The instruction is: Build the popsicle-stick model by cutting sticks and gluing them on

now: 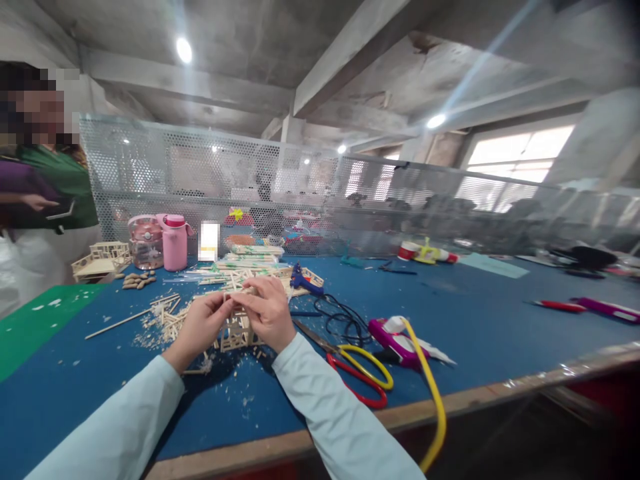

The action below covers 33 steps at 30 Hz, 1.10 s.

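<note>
Just above a small framework of pale wooden sticks (pixel 235 337) on the blue table, the fingertips of my two hands meet. My left hand (pixel 200 327) is closed in a pinch, thumb against forefinger. From the other side my right hand (pixel 270 313) reaches in with bent fingers, also pinching at the same spot. Whatever lies between the fingertips is too small and hidden to name. The framework stands upright under the hands, partly covered by them. Loose sticks (pixel 173 327) and shavings lie left of it. Scissors (pixel 331 348) with red and yellow handles rest right of my right wrist.
A blue glue gun (pixel 306 280) and black cord lie behind my right hand. Right of the scissors is a purple tool (pixel 395 341) beside a yellow cable (pixel 431 387). A pink bottle (pixel 175 245) stands near a mesh partition (pixel 200 167); a person (pixel 75 180) stands far left.
</note>
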Motion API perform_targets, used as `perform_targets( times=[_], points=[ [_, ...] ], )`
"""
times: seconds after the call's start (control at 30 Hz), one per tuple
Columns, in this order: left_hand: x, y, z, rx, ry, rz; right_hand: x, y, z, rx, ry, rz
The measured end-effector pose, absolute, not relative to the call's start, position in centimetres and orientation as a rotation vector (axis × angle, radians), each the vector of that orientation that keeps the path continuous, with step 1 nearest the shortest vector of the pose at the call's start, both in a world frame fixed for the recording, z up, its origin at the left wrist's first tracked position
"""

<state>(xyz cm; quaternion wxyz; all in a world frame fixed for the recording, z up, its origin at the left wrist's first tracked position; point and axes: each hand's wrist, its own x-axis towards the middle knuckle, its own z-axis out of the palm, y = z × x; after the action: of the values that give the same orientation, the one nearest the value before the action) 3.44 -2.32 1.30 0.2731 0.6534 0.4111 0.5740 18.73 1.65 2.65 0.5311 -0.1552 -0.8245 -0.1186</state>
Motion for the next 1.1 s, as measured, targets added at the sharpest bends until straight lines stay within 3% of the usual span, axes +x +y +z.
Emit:
perform_targets(
  times=[0.77,1.1],
  points=[
    [3.1,-2.2,1.3,1.761,1.096,1.501,18.4,1.7,2.3,-0.385,-1.95,-0.326],
    [3.3,-2.5,1.4,1.689,1.069,1.498,18.2,0.8,2.8,-0.346,-1.832,-0.138]
  ],
)
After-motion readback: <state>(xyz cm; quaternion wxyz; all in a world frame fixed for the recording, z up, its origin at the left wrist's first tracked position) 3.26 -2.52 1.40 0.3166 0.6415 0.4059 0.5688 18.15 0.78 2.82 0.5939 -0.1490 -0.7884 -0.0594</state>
